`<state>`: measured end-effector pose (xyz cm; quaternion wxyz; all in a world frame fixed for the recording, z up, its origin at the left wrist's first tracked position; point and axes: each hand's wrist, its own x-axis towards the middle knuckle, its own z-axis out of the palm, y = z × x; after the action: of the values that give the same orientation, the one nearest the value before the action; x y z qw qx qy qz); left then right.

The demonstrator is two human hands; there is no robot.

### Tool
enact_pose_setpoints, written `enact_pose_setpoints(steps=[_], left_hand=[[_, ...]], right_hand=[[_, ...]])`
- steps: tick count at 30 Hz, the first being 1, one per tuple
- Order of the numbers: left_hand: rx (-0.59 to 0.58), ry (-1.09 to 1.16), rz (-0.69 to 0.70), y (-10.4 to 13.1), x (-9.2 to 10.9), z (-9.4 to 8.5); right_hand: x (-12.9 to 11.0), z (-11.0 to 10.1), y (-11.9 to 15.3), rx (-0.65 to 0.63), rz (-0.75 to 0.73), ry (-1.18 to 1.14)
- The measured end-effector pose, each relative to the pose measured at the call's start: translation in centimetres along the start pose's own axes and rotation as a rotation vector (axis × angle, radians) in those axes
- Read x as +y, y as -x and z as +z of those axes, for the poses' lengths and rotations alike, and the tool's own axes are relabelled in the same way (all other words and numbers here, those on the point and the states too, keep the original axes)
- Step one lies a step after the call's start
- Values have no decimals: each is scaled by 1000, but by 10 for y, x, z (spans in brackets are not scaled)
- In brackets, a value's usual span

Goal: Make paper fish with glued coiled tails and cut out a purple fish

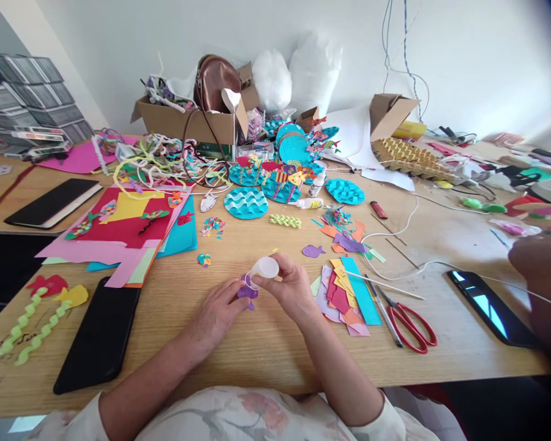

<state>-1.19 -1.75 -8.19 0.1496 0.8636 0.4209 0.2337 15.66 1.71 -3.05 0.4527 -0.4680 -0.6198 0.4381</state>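
Observation:
In my right hand (294, 293) is a small white bottle (266, 268), tipped over so that its round base faces up toward me. Its tip is hidden over a purple paper fish (247, 295) on the table. My left hand (218, 311) grips that fish, thumb on the near side and fingers on the far side. A second purple fish (313, 251) lies just beyond my right hand. Left of the bottle sit small piles of coloured paper bits (204, 260). Paper scraps (342, 297) lie to the right of my right wrist.
Red-handled scissors (412, 327) and a pen (388, 315) lie at right, near a phone (491, 306) and another person's arm (542, 269). At left are a black phone (98, 337) and stacked coloured sheets (133, 217). Blue decorated discs (245, 203) stand farther back.

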Motion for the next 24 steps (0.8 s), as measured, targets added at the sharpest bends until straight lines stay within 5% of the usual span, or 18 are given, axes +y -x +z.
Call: enact_pose_setpoints(steps=[24], left_hand=[[26, 7, -6, 0, 1, 0]], right_hand=[[-3, -1, 8, -8, -14, 82]])
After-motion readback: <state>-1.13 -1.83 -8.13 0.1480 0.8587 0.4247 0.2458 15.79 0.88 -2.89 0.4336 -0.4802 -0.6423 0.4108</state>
